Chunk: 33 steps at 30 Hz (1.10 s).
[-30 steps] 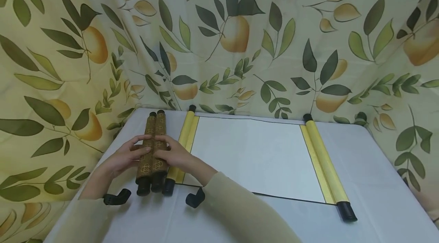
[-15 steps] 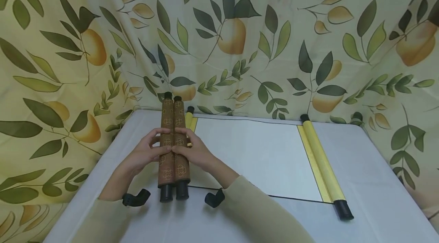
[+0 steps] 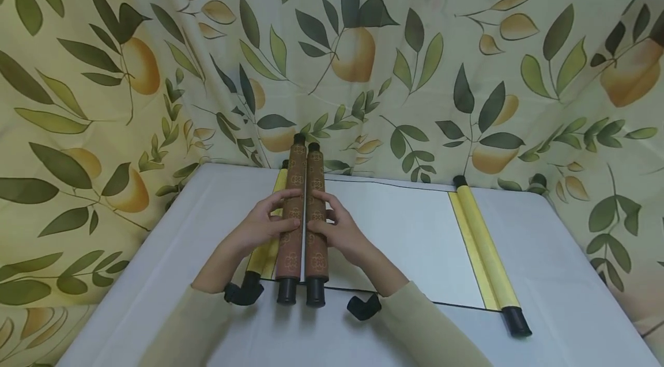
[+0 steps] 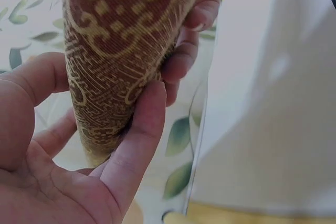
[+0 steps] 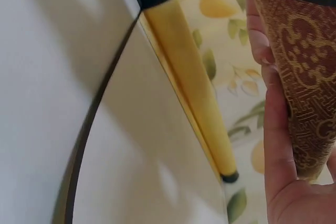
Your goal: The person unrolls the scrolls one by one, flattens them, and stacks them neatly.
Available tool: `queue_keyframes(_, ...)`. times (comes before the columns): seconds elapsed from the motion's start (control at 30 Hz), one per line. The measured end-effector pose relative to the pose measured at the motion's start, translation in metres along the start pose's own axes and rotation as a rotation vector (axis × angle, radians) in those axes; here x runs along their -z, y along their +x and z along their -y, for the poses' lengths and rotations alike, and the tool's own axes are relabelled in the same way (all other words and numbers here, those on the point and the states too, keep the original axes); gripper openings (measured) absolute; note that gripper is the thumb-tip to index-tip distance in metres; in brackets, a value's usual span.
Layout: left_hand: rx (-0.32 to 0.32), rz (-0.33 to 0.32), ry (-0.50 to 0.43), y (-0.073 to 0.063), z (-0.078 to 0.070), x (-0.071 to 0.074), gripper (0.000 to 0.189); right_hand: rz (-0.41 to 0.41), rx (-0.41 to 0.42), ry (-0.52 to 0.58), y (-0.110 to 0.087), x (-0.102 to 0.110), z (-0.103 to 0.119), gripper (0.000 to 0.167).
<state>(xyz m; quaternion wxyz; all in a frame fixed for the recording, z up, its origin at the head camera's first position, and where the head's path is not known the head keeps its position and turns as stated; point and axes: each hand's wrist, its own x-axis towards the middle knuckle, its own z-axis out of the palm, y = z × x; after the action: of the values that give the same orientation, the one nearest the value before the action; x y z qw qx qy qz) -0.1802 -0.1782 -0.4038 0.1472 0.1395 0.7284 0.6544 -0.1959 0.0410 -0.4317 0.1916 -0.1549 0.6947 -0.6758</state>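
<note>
Fingers (image 3: 281, 197) of the left hand (image 3: 259, 229) grip the left brown roll (image 3: 289, 252); those of the right hand (image 3: 346, 237) grip the right brown roll (image 3: 316, 252). Both patterned rolls are side by side, nearly parallel, with a narrow pale gap between them. Their position is over the left part of the unrolled white sheet (image 3: 399, 240), near its left yellow roller (image 3: 264, 254). The right yellow roller (image 3: 489, 252) lies well apart on the table (image 3: 565, 275).
</note>
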Motion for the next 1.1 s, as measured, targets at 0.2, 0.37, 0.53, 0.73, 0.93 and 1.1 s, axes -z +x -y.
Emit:
queue_keyframes(0.2, 0.006, 0.011, 0.016, 0.015, -0.001, -0.023, 0.063, -0.057, -0.006, -0.001, -0.015, 0.020, -0.004, 0.068)
queue_keyframes(0.37, 0.004, 0.011, 0.026, 0.025, -0.002, -0.036, 0.061, -0.108, 0.004, -0.007, -0.022, 0.032, -0.004, 0.069)
queue_keyframes(0.53, -0.004, 0.008, 0.022, 0.033, -0.004, -0.045, 0.059, -0.132, 0.011, -0.005, -0.027, 0.046, -0.004, 0.069)
queue_keyframes(0.73, -0.049, 0.008, 0.025, 0.042, -0.008, -0.058, 0.058, -0.165, 0.004, -0.016, -0.034, 0.059, -0.003, 0.066)
queue_keyframes(0.93, -0.063, 0.013, 0.008, 0.047, -0.006, -0.066, 0.059, -0.182, -0.009, 0.025, -0.041, 0.067, -0.003, 0.068)
queue_keyframes(1.1, -0.075, 0.005, -0.002, 0.048, -0.006, -0.068, 0.060, -0.186, 0.005, 0.019, -0.043, 0.070, -0.001, 0.066)
